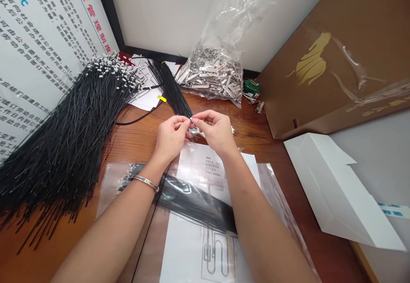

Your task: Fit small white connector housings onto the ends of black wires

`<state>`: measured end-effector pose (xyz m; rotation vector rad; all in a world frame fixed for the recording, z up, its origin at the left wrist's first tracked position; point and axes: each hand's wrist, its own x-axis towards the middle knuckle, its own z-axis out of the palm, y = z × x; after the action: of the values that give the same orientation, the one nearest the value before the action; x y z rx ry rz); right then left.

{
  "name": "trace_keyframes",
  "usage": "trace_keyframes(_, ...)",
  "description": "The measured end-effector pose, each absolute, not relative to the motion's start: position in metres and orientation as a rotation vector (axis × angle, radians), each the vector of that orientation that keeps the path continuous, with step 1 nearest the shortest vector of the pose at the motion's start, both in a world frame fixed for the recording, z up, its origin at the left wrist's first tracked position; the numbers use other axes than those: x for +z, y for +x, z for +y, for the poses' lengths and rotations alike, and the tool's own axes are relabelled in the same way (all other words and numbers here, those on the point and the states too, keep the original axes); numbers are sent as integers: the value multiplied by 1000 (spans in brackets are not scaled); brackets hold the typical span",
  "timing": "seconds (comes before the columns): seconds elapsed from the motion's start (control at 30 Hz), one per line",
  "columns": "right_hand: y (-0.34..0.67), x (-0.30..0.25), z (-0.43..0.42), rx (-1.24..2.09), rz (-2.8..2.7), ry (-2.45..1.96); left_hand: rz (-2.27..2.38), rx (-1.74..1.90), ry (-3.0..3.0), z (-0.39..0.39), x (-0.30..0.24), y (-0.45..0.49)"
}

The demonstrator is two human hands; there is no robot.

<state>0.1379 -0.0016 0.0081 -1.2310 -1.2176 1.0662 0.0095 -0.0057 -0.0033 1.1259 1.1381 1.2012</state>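
Note:
My left hand point(173, 135) and my right hand point(213, 129) meet over the middle of the table, fingertips closed in a pinch. Between them is a small white connector point(191, 120), partly hidden by the fingers. A single black wire point(147, 223) trails from below my left hand toward the bottom edge. Just past my fingers lies a bundle of black wires point(171, 86) with a yellow tie. Small silvery ends point(194, 130) show under my hands. Beneath my forearms, a clear plastic bag point(272, 185) holds more black wires point(195, 197) and printed sheets point(182, 249).
A large heap of black wires with white connectors point(73, 125) covers the left side, against a printed board point(41, 27). Behind stand a clear bag of metal clips point(214, 74) and a green tape measure point(252, 87). A brown box point(320, 61) and white folded carton point(339, 193) stand right.

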Motion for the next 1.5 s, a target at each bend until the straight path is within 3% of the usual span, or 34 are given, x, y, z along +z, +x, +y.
trace_keyframes(1.5, 137, 5, -1, 1011, -1273, -1267, 1155, 1257, 1103, -5, -5, 11)
